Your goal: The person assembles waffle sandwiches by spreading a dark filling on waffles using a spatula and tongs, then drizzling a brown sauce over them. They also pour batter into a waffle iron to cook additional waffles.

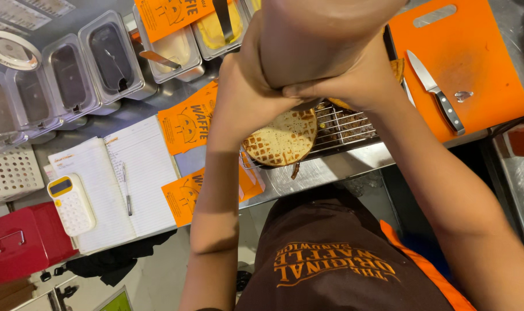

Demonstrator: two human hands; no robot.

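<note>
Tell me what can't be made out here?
- Head view: the brown container held by both hands is blurred and cut off by the top edge.
- Left hand and right hand hide part of the wire rack.
- Tub contents too dark.

Around the open notebook (121, 184): a white-and-yellow calculator (70, 203) with a small grey screen lies on its left page; orange printed paper sleeves (188, 124) lie just right of it, another sleeve (172, 14) well above.
</note>
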